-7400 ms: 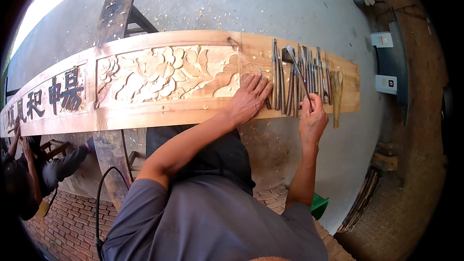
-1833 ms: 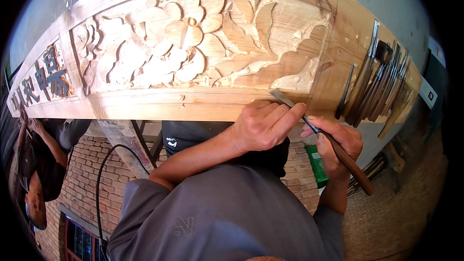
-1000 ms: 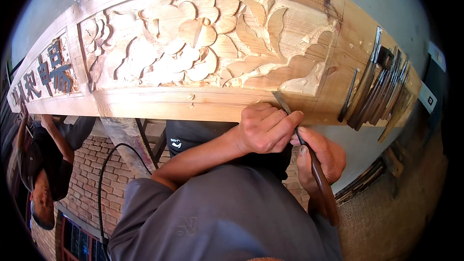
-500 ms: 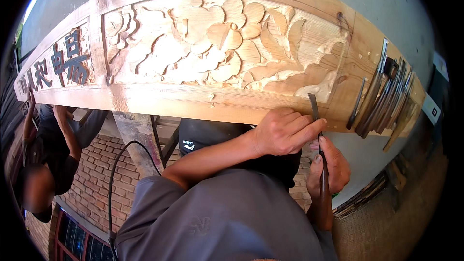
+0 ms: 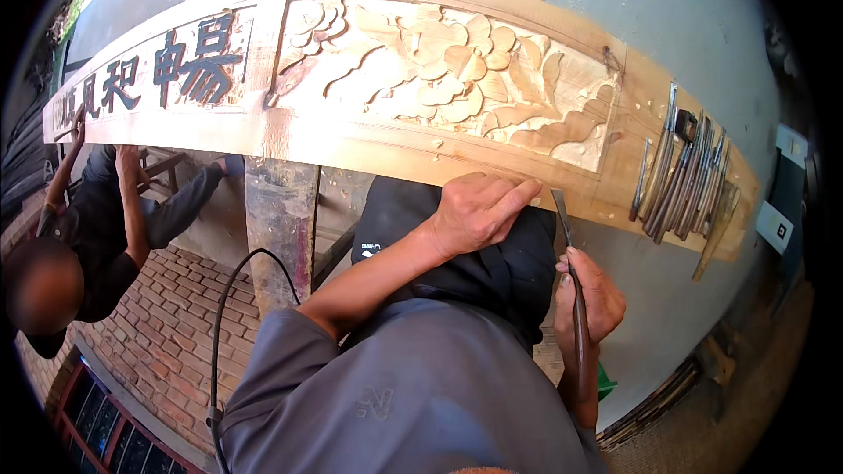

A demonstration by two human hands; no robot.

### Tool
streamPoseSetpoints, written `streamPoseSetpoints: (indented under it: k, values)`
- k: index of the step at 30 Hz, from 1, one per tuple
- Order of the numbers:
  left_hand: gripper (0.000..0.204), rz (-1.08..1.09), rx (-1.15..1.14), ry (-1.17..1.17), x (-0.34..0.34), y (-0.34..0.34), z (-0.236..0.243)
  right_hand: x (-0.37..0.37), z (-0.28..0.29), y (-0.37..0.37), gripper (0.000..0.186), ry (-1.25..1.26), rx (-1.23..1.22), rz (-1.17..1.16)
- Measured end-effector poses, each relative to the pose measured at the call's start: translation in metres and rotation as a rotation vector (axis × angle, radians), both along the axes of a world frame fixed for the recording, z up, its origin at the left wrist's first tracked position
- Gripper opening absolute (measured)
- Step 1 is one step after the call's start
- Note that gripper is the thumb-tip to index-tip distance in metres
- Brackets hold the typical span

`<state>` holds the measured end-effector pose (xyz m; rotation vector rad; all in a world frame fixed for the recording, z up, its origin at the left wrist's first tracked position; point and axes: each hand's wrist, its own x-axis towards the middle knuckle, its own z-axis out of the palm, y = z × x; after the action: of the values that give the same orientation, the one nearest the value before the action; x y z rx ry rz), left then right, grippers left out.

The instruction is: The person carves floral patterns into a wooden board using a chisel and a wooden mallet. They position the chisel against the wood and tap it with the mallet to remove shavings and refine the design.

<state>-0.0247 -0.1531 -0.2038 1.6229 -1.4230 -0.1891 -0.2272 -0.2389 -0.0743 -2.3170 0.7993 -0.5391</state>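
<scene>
My right hand [image 5: 590, 294] grips the dark wooden handle of a flat chisel [image 5: 576, 316], whose metal blade points up toward the front edge of a long wooden board [image 5: 351, 145]. My left hand [image 5: 479, 211] lies at that edge just left of the blade, fingers curled, their tips and anything in them hidden. The board bears a carved flower-and-leaf panel [image 5: 461, 70] and, farther left, large dark carved characters [image 5: 189, 66]. Several chisels and gouges [image 5: 680, 175] lie side by side on its right end, with a paler wooden tool [image 5: 716, 233] among them.
At the left, another person [image 5: 101, 219] in dark clothes has both hands at the board. A weathered plank support [image 5: 277, 211] stands below it. A black cord [image 5: 219, 342] loops over the brick paving [image 5: 167, 316]. Pale boxes [image 5: 774, 226] sit at the far right.
Earlier my right hand was among the tools. In the last second my left fingers have come away from the chisel, which now stands more upright, and the view has shifted toward the board's left.
</scene>
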Motion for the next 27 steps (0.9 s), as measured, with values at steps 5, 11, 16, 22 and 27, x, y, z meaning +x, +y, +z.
streamPoseSetpoints:
  k: [5, 11, 16, 22, 27]
  values:
    - [0.033, 0.338, 0.005, -0.065, 0.038, 0.03, 0.018, -0.002, 0.01, 0.027, 0.03, -0.03, -0.047, 0.013]
    - [0.031, -0.007, -0.043, 0.019, 0.032, 0.096, 0.008, 0.008, 0.03, 0.06, 0.029, -0.045, -0.115, 0.022]
    - [0.027, 0.229, -0.129, -0.011, 0.037, 0.102, 0.027, 0.012, 0.038, 0.094, 0.029, -0.077, -0.151, 0.04]
    - [0.041, 0.572, 0.09, -0.271, 0.107, 0.156, -0.005, 0.031, 0.043, 0.134, 0.032, -0.069, -0.148, 0.09]
    - [0.095, 0.623, 0.321, -0.247, 0.141, 0.207, -0.035, 0.049, 0.044, 0.144, 0.036, -0.027, -0.158, 0.179]
